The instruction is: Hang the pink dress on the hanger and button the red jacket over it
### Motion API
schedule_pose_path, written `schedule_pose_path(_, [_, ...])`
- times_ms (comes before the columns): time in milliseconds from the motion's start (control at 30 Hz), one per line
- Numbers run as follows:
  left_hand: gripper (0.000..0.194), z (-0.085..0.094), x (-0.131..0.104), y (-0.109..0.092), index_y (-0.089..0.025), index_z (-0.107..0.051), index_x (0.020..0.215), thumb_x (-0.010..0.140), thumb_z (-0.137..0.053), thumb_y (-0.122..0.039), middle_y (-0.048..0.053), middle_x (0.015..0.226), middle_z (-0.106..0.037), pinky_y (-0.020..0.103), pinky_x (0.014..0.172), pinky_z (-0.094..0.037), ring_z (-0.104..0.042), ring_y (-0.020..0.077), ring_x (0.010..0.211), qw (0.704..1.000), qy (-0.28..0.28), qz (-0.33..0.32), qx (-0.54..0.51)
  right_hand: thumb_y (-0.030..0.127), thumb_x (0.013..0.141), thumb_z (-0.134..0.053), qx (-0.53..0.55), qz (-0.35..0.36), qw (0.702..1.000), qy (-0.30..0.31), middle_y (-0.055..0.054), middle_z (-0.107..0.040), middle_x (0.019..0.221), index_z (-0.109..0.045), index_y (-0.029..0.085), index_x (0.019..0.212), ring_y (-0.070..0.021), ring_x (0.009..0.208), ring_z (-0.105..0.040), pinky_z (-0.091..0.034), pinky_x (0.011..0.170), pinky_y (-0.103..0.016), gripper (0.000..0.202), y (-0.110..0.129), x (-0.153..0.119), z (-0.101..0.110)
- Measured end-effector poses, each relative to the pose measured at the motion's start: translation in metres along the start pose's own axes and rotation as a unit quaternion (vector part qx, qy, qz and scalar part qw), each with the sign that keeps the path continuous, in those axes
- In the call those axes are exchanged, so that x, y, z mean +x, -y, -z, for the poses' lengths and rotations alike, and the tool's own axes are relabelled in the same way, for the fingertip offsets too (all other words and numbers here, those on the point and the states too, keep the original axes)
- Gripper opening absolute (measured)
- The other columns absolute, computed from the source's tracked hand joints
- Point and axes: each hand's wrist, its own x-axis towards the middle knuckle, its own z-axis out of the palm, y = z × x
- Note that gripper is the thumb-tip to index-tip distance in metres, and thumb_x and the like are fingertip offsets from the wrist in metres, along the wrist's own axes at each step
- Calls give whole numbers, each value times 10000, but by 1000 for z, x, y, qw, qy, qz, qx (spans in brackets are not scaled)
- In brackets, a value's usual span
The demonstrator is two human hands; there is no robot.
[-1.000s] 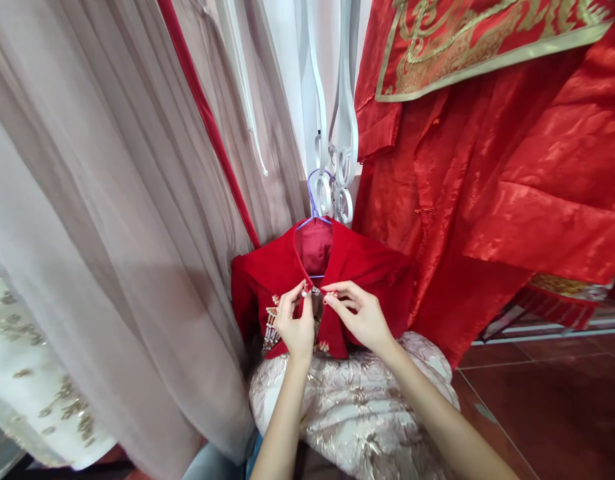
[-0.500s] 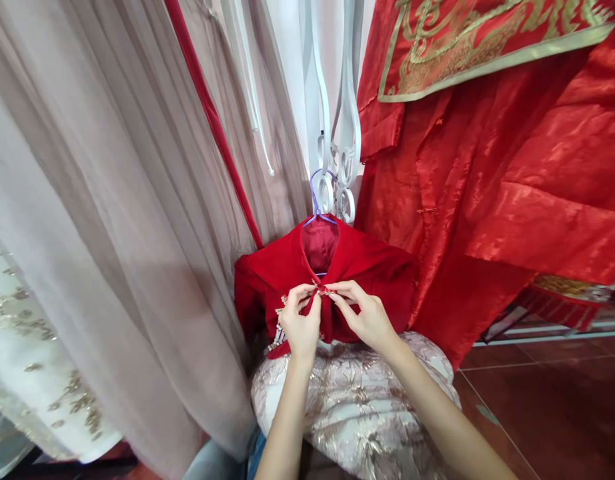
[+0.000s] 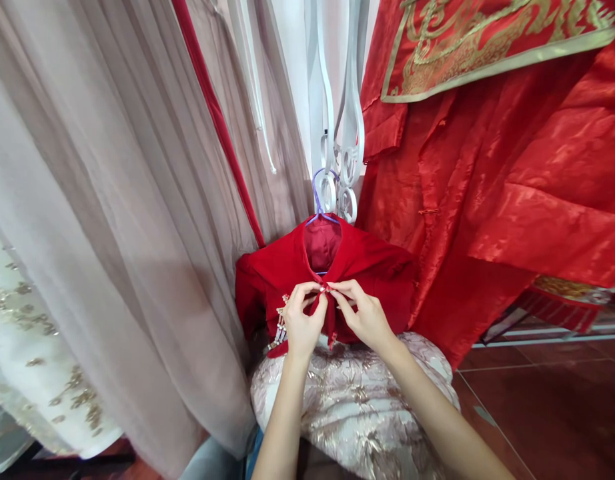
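A short red garment (image 3: 280, 267) hangs on a purple hanger (image 3: 316, 190), its lower part against a pale patterned cushion-like piece (image 3: 357, 407). At the front opening, just below the collar, my left hand (image 3: 306, 319) pinches the garment's left front edge. My right hand (image 3: 363, 313) pinches the right front edge, its fingertips nearly touching the left ones. The small fastening between the fingertips is too small to make out. Beaded tassels (image 3: 279, 327) hang on the garment beside my left hand.
Pale curtains (image 3: 137, 233) fill the left side, with a white gold-decorated fabric (image 3: 42, 360) at the lower left. White scrolled metalwork (image 3: 348, 167) stands behind the hanger. Large red satin garments (image 3: 487, 187) hang at the right over a red tiled floor (image 3: 547, 400).
Both hands have shifted slightly at the collar opening, still pinching the front edges. More of the red front strip shows below them. The view has moved a little.
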Motion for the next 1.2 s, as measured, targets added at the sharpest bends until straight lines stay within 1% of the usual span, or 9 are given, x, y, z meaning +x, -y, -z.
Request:
schedule_pose_path(100, [130,1,0,-3,-196,-603,931,806,-572,-184,48,943,-603,285,767,-574,-617,147,895,999,22,-29,6,338,934,-443,-11,-3,1000,-6,-38,-692,1088,-566,259,1066,-199,951,-681,-572,774,-309,197,0,1,0])
schedule_pose_path(200, [103,3,3,-6,-193,-603,911,811,-580,-205,44,921,-601,282,764,-575,-622,144,868,998,34,-42,16,329,932,-446,-10,-5,1000,-12,-36,-693,1096,-571,259,1070,-199,948,-684,-577,778,-315,199,-1,1,0])
schedule_pose_path(333, [70,9,12,-9,-198,-618,874,827,-575,-228,28,871,-622,270,762,-569,-633,135,811,993,78,-66,60,316,916,-467,46,-14,999,-22,-27,-682,1137,-588,260,1082,-205,994,-671,-596,765,-309,213,0,1,1])
schedule_pose_path(500, [97,16,23,-16,-203,-630,899,844,-553,-224,30,847,-655,282,751,-552,-645,151,781,963,160,-131,170,347,884,-526,123,-44,990,-44,-21,-695,1097,-629,252,1066,-215,983,-675,-627,714,-321,229,-1,5,3])
schedule_pose_path(700, [127,16,31,-20,-197,-647,902,802,-575,-170,43,852,-679,293,750,-542,-656,169,785,941,182,-178,222,341,874,-545,133,-47,989,-55,-9,-703,1050,-649,261,1060,-207,935,-691,-628,758,-333,228,0,10,5])
schedule_pose_path(900, [96,14,36,-15,-192,-671,848,781,-603,-181,21,806,-682,224,640,-521,-645,136,717,951,189,-179,167,360,870,-545,151,-45,986,-57,-19,-707,1027,-645,241,1045,-203,913,-696,-632,735,-326,234,-2,12,5])
schedule_pose_path(1033, [82,16,40,-17,-184,-664,776,779,-583,-172,6,743,-663,199,601,-499,-612,111,664,956,194,-171,138,373,868,-547,149,-44,986,-54,-30,-710,1005,-646,239,1029,-216,934,-690,-620,775,-349,231,-2,13,5])
schedule_pose_path(1133, [85,17,38,-18,-179,-655,777,789,-572,-192,4,753,-656,197,624,-510,-608,105,671,967,204,-116,99,385,870,-542,176,-49,982,-37,-42,-696,1027,-622,232,1049,-211,962,-675,-621,752,-331,250,-3,12,4])
schedule_pose_path(1200, [124,16,32,-13,-175,-649,803,822,-551,-250,17,788,-663,207,633,-527,-620,112,693,982,179,-38,52,403,867,-537,205,-64,976,-34,-57,-670,1064,-548,234,1121,-200,957,-663,-622,669,-300,305,-8,7,1])
